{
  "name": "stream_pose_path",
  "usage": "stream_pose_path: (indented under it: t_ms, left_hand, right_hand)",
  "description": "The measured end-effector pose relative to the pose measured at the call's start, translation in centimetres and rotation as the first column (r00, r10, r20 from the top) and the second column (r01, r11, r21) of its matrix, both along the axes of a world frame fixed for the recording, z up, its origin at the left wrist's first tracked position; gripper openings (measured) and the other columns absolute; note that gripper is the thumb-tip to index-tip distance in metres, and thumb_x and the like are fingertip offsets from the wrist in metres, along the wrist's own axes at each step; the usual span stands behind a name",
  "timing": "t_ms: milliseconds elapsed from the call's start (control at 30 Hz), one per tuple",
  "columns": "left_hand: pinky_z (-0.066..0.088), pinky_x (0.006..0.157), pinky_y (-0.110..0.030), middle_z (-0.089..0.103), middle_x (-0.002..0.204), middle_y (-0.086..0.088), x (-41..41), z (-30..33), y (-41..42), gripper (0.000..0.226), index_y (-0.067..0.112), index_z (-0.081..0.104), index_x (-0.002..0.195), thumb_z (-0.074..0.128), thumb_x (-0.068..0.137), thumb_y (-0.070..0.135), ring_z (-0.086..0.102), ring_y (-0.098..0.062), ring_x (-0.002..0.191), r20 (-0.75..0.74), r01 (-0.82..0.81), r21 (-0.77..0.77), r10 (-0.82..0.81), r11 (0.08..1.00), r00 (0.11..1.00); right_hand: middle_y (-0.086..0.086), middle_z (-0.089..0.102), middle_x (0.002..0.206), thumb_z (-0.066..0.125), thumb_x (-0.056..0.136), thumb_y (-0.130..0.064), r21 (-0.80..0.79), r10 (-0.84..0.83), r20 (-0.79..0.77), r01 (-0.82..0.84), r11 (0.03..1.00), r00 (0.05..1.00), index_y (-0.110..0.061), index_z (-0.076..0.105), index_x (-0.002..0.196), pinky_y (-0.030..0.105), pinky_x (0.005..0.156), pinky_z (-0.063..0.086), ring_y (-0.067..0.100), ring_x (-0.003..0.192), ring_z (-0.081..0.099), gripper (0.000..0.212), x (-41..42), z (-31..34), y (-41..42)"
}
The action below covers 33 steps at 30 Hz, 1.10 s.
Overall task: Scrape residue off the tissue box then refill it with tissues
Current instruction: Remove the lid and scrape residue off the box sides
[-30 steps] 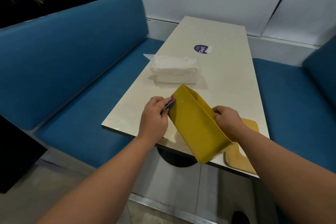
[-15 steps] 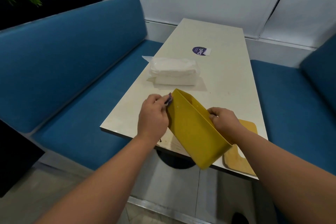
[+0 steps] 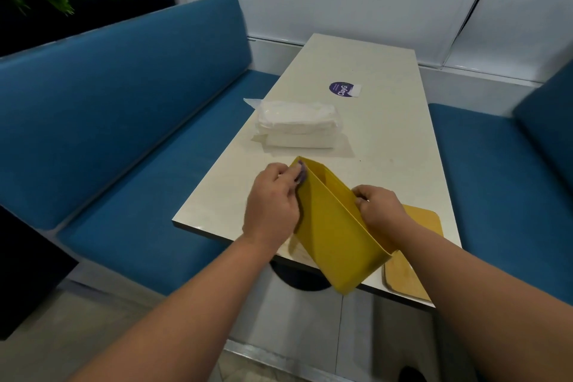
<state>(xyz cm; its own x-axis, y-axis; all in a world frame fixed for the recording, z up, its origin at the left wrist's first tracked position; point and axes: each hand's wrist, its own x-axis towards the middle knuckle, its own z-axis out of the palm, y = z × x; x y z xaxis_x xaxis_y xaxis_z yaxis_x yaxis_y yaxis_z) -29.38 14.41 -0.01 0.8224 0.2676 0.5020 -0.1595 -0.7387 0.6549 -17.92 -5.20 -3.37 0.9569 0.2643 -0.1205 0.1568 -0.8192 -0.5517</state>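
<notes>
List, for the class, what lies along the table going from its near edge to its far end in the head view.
wooden lid → yellow tissue box, held by both hands → tissue packs → purple round sticker

Both forearms reach forward. The left hand (image 3: 271,205) has its fingers curled, pinching at its fingertips; the right hand (image 3: 379,206) is curled in a grip, thumb on top.

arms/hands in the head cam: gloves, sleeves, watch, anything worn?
Nothing worn that shows. The left hand and right hand are bare, no gloves, and no rings or watch are visible. Both forearms are bare from the wrist to the frame edge, so no sleeves, straps or markings are in view.
</notes>
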Motion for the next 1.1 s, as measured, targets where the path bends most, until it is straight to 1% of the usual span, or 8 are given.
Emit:
stream_pose_path:
  t_ms: [133,233,300,367,467,533,633,1100]
  left_hand:
    - [0.053,0.080,-0.039,0.062,0.107,-0.011,-3.2,-1.3,-3.8,0.032,0.007,0.066,0.121,0.049,0.094,0.011,0.057,-0.026,0.096,0.087,0.255,0.154,-0.270,0.954,0.959]
    - [0.053,0.082,-0.029,0.062,0.108,-0.004,-4.3,-1.9,-3.5,0.033,0.010,0.068,0.118,0.049,0.091,0.010,0.057,-0.017,0.097,0.022,0.490,0.166,-0.499,0.856,0.866]
    - [0.054,0.083,-0.028,0.064,0.105,0.002,-3.8,-1.5,-1.8,0.033,0.015,0.070,0.112,0.053,0.086,0.006,0.060,-0.008,0.096,0.021,0.399,-0.060,-0.399,0.915,0.917]
    - [0.054,0.083,-0.026,0.066,0.098,0.009,-2.1,-0.4,0.5,0.027,0.022,0.072,0.104,0.054,0.085,0.014,0.061,-0.002,0.092,0.032,0.087,-0.272,-0.081,0.958,0.996]
    - [0.051,0.068,-0.024,0.064,0.087,0.014,1.3,1.0,4.0,0.024,0.030,0.069,0.095,0.057,0.089,0.049,0.058,-0.002,0.081,-0.198,-0.255,-0.256,0.207,0.933,0.958]
    - [0.044,0.057,-0.022,0.062,0.080,0.014,2.7,1.2,5.3,0.033,0.031,0.066,0.088,0.058,0.082,0.063,0.056,-0.004,0.074,-0.393,-0.266,-0.213,0.167,0.940,0.904]
    - [0.048,0.055,-0.025,0.065,0.080,0.005,3.5,0.9,5.6,0.030,0.025,0.067,0.088,0.063,0.083,0.055,0.060,-0.011,0.074,-0.536,-0.207,-0.212,0.063,0.955,0.842]
    - [0.036,0.044,-0.018,0.062,0.071,0.005,2.6,-1.7,5.9,0.023,0.025,0.065,0.082,0.058,0.090,0.045,0.058,-0.008,0.064,-0.558,-0.170,-0.102,0.085,0.980,0.826]
  right_hand:
    - [0.007,0.063,0.120,0.045,0.098,-0.020,-0.006,-0.037,0.035,0.037,0.999,0.999,-0.020,0.061,0.121,0.029,0.081,0.039,0.025,0.103,0.055,0.028,0.8,0.3,0.3]
    - [0.007,0.065,0.115,0.045,0.097,-0.017,0.006,-0.038,0.113,0.038,0.999,0.993,-0.022,0.063,0.118,0.028,0.077,0.038,0.023,0.095,0.055,0.028,1.5,1.0,0.1]
    - [0.006,0.065,0.112,0.044,0.096,-0.015,-0.022,-0.020,0.173,0.024,0.999,0.985,-0.024,0.063,0.119,0.030,0.073,0.039,0.020,0.087,0.051,0.030,1.7,1.6,0.3]
    - [0.003,0.064,0.114,0.043,0.093,-0.013,-0.075,0.029,0.220,-0.013,0.997,0.975,-0.026,0.060,0.122,0.032,0.074,0.042,0.023,0.091,0.054,0.036,1.8,2.4,0.7]
    - [0.002,0.063,0.118,0.043,0.089,-0.009,-0.146,0.136,0.278,-0.098,0.984,0.951,-0.027,0.058,0.126,0.036,0.079,0.046,0.026,0.099,0.056,0.043,1.6,3.2,1.5]
    - [0.002,0.061,0.122,0.043,0.089,-0.008,-0.191,0.187,0.302,-0.133,0.973,0.935,-0.028,0.056,0.129,0.038,0.083,0.046,0.027,0.104,0.055,0.046,1.5,3.5,2.1]
    - [0.000,0.060,0.127,0.043,0.090,-0.007,-0.230,0.202,0.305,-0.134,0.964,0.931,-0.032,0.056,0.130,0.038,0.086,0.046,0.027,0.110,0.054,0.048,1.9,3.5,2.8]
    - [0.001,0.061,0.125,0.043,0.090,-0.006,-0.222,0.219,0.204,-0.172,0.960,0.954,-0.035,0.060,0.124,0.037,0.086,0.045,0.026,0.109,0.053,0.048,2.5,1.4,4.4]
